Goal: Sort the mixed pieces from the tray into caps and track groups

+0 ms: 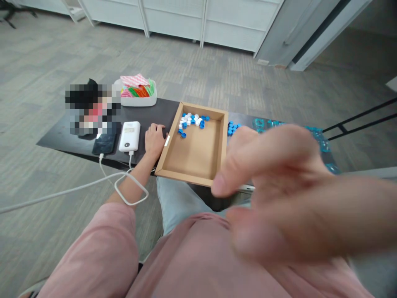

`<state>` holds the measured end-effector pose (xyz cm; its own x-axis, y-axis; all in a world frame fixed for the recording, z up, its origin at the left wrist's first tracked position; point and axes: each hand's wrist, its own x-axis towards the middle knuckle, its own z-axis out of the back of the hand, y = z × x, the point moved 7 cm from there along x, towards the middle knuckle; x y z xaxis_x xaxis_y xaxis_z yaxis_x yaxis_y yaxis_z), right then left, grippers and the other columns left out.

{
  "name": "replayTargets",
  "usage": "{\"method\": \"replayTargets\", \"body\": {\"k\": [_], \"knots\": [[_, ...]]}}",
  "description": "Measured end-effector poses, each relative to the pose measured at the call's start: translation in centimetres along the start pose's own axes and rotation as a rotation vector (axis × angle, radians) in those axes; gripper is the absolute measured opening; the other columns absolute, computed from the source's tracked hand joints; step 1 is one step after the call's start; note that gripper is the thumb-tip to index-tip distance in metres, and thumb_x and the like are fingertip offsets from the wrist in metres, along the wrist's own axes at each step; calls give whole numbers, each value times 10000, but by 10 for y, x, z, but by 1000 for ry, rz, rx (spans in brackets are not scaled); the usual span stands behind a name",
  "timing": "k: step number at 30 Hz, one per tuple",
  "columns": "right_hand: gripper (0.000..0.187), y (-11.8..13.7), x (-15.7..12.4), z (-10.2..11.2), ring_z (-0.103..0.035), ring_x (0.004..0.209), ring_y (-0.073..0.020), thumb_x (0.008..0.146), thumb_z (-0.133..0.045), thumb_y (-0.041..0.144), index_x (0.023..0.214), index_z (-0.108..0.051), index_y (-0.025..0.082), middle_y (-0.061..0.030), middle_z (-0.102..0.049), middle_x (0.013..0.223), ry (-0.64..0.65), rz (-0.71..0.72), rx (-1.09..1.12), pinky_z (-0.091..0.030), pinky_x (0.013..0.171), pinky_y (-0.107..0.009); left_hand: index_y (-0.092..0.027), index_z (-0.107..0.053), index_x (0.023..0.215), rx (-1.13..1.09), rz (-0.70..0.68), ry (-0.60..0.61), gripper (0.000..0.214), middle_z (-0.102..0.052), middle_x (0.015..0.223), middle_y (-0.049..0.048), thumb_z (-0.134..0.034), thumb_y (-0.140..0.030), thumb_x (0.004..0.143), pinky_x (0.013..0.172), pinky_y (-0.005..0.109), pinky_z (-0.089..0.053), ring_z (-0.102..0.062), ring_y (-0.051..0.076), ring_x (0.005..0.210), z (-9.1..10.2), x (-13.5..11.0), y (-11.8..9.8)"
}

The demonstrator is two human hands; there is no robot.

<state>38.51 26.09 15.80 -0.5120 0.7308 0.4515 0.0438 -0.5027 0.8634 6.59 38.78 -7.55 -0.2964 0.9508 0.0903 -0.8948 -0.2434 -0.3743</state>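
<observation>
My left hand (154,140) rests on the dark table with its fingers loosely spread, against the left wall of a shallow brown cardboard box (198,182). It holds nothing that I can see. Inside the box, small blue and white cap-like pieces (192,120) lie towards the far left corner. My right hand (279,182) is raised close to the camera, large and blurred, covering the table's right part. Its thumb and forefinger are apart with nothing visible between them; the other fingers are hard to make out. Several more blue pieces (233,128) sit right of the box, partly behind this hand.
A white power bank (129,136) and a dark phone (105,138) lie left, with a white cable (77,188) looping over my left forearm. Behind them stands a white tub (139,101) of colourful strips. Teal transparent pieces (319,134) lie at the right end of the table (62,138).
</observation>
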Motion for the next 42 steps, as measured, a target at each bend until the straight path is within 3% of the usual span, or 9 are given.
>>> {"method": "replayTargets", "body": {"k": [3, 5, 9, 12, 18, 24, 30, 36, 42], "knots": [[237, -40, 84, -13, -808, 934, -256, 1037, -766, 337, 1176, -891, 482, 29, -847, 1039, 65, 298, -283, -742, 910, -461, -148, -732, 1433, 0, -18, -8, 348, -684, 1517, 253, -615, -226, 1115, 1214, 522, -474, -629, 407, 1419, -1, 0, 0], [230, -118, 131, -21, -772, 1004, -245, 1085, -659, 279, 1202, -856, 301, -40, -819, 1127, 121, 127, -447, -700, 988, -454, -139, -733, 1446, 15, -36, -9, 376, -684, 1514, 262, -627, -246, 1101, 1213, 530, -480, -631, 418, 1415, -2, 1, -1], [321, -270, 167, -36, -751, 1024, -246, 1013, -639, 155, 1293, -786, 208, -114, -771, 1329, 227, -201, -691, -663, 1050, -456, -188, -739, 1447, 29, -39, -35, 404, -699, 1494, 241, -627, -244, 1063, 1215, 545, -496, -647, 427, 1405, -3, 1, -2], [374, -325, 164, -45, -762, 1193, -298, 997, -622, 90, 1321, -778, 192, -159, -721, 1465, 294, -366, -893, -646, 1097, -478, -226, -745, 1434, 28, -39, -45, 407, -710, 1474, 221, -627, -252, 1046, 1211, 550, -505, -656, 431, 1398, -3, 1, -4], [303, -316, 153, -57, -725, 1342, -376, 1027, -669, 117, 1302, -768, 196, -188, -771, 1421, 421, -316, -1081, -633, 1125, -524, -201, -744, 1445, 25, -37, -39, 429, -698, 1484, 232, -598, -267, 1046, 1213, 549, -505, -653, 434, 1402, -4, 1, -2], [243, -305, 131, -46, -758, 1257, -365, 1001, -672, 126, 1217, -735, 220, -172, -806, 1352, 404, -320, -930, -632, 1087, -524, -232, -742, 1457, 40, -36, -47, 429, -697, 1501, 230, -610, -266, 1051, 1209, 550, -509, -646, 443, 1419, -2, 1, -2], [194, -265, 81, 55, -798, 942, -264, 951, -788, 274, 1134, -735, 234, -71, -841, 1082, 118, -302, -552, -665, 916, -422, -167, -733, 1498, 71, -27, -6, 449, -669, 1540, 276, -596, -263, 1082, 1222, 545, -492, -636, 455, 1446, 2, 0, -5], [249, -228, -30, 186, -794, 933, -264, 993, -846, 437, 1147, -863, 242, -96, -871, 1096, -99, -410, -675, -676, 937, -434, -109, -675, 1606, 136, -5, 62, 530, -617, 1590, 279, -461, -304, 1162, 1216, 522, -472, -585, 443, 1464, 2, 2, -2], [257, -238, -129, 202, -797, 879, -250, 934, -854, 280, 1186, -880, 238, -106, -855, 1176, -70, -563, -716, -700, 945, -455, -130, -697, 1575, 177, 31, 13, 499, -637, 1558, 251, -449, -234, 1155, 1205, 528, -506, -591, 411, 1427, -2, 7, 5]]}}
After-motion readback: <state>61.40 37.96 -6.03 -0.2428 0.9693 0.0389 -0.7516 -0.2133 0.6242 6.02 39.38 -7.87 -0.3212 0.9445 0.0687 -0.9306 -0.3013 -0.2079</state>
